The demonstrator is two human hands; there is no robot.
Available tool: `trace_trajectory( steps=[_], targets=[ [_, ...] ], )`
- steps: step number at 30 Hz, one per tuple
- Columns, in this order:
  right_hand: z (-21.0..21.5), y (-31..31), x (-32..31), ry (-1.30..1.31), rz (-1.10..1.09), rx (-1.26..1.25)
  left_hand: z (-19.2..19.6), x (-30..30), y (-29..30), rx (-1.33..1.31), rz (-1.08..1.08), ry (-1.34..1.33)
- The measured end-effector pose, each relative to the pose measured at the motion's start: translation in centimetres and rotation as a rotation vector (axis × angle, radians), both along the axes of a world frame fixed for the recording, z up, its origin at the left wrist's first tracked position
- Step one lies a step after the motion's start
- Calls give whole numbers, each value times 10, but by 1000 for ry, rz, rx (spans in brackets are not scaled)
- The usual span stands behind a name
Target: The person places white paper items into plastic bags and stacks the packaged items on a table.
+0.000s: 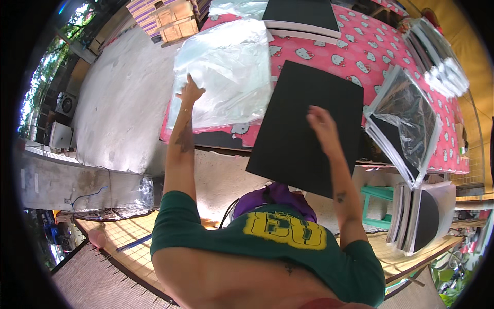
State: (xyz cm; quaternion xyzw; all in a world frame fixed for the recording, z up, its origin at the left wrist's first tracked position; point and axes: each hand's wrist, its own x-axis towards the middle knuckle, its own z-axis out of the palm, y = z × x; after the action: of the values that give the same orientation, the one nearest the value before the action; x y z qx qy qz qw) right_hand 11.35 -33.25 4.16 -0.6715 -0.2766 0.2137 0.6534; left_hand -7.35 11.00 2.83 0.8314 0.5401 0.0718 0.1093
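My left hand reaches out over a pile of clear plastic sleeves, its fingers spread and its index finger stretched forward. It touches the top of the pile or hovers just above it; I cannot tell which. To the right, a large black rectangular board lies tilted across the table's near edge, its lower corner sticking out toward my body. My right hand is over the board's right half with its fingers extended, slightly blurred, gripping nothing.
A pink cartoon-patterned cloth covers the table. Black boards are stacked at the far side. Plastic-wrapped boards lie at the right, with more standing bundles below near a green stool. Wooden pieces are piled far left.
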Motion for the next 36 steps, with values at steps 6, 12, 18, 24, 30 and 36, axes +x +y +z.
trace_trajectory(
  steps=[6,12,18,24,30,36],
  targets=[
    [21,117,-93,-231,21,134,89,54,-173,-704,-730,-668],
    [47,87,-68,49,240,326,147,32,-174,-592,-681,-1088],
    [76,24,-96,-37,562,-138,165,42,-218,-1330,-776,-1064],
    [29,4,-70,480,-28,270,134,42,-245,-567,-886,-1183],
    [-23,-44,-94,726,-492,177,18,14,-288,343,-1053,-365],
    [-21,-58,-149,242,-539,-57,0,8,-345,-58,-1197,-391]
  ],
)
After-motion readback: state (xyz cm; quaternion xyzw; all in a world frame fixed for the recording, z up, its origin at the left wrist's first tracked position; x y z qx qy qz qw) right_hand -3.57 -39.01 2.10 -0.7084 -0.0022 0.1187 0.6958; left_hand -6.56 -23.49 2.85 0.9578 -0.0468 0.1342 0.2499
